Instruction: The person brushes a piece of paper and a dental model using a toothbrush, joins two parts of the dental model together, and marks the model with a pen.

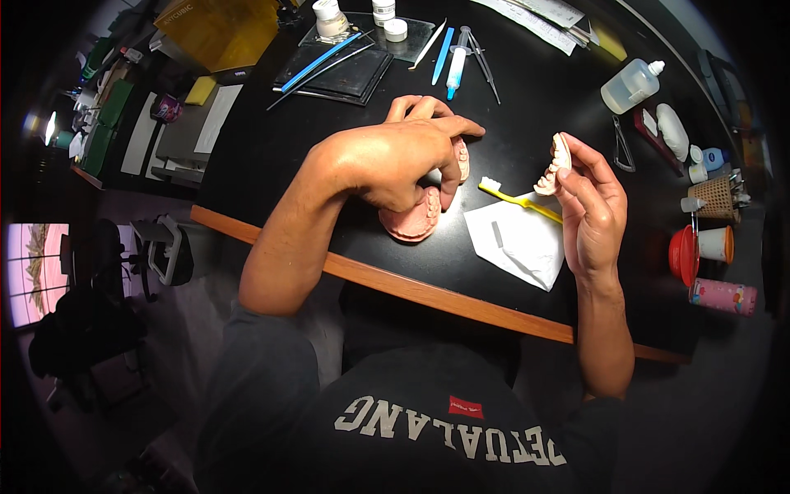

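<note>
My left hand (399, 152) bends over two pink dental casts, palm down. Its thumb and a finger close on the back of the nearer pink dental cast (407, 224), which rests on the black tabletop. The other fingers arch over the farther pink cast (463, 160), hiding most of it. Raised above the table on the right, my right hand (592, 202) pinches a cream-coloured tooth-arch model (559, 160) between thumb and fingers. A yellow toothbrush (527, 202) lies just left of this hand, its handle end over a white paper sheet (522, 251).
Black slabs (333, 72), jars (331, 18), a blue-tipped syringe (457, 70) and tweezers (487, 70) lie at the back. A clear squeeze bottle (632, 86), a woven basket (724, 198), a red bowl (683, 255) and a pink tube (724, 296) line the right side. The wooden edge (444, 298) runs in front.
</note>
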### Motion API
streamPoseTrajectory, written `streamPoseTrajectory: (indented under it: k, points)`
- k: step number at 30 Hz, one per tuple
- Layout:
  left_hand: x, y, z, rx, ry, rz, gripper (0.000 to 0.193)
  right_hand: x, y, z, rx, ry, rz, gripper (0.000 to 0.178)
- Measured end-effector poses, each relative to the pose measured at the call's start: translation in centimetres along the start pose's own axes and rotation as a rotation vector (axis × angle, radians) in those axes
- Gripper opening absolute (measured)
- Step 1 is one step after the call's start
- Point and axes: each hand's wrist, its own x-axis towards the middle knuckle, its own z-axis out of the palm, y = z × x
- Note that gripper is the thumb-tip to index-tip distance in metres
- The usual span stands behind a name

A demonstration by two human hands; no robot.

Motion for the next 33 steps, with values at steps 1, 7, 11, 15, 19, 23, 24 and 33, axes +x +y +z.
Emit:
streamPoseTrajectory:
  k: [1,7,11,15,19,23,24,33]
  points:
    - [0.0,0.0,-0.2,-0.022,0.008,0.013,0.034,0.0,0.0,0.0,0.001,0.006,0.000,0.041]
    - [0.2,-0.3,-1.2,-0.130,-0.009,0.090,0.027,0.0,-0.1,0.0,0.001,0.002,0.009,0.042]
    - [0.4,-0.6,-2.1,-0.287,-0.014,0.082,0.026,0.0,-0.4,0.0,0.001,0.001,0.021,0.041]
    - [0.8,-1.4,-2.8,-0.508,-0.023,0.159,0.018,-0.1,-0.7,0.4,0.027,0.013,0.006,0.041]
    - [1.5,-1.0,-1.9,-0.898,0.111,0.043,0.018,-0.3,-0.5,0.0,0.109,-0.021,0.044,0.042]
    - [2.6,-0.7,-0.5,-1.039,0.416,-0.149,0.025,-0.3,-0.2,-0.1,0.282,-0.137,0.082,0.044]
    - [3.0,-0.6,0.0,-1.106,0.462,-0.186,0.025,-0.4,-0.4,-0.1,0.304,-0.162,0.096,0.044]
    - [4.7,1.7,2.1,-1.459,0.469,-0.044,0.027,-0.2,0.6,1.0,0.189,-0.201,0.007,0.045]
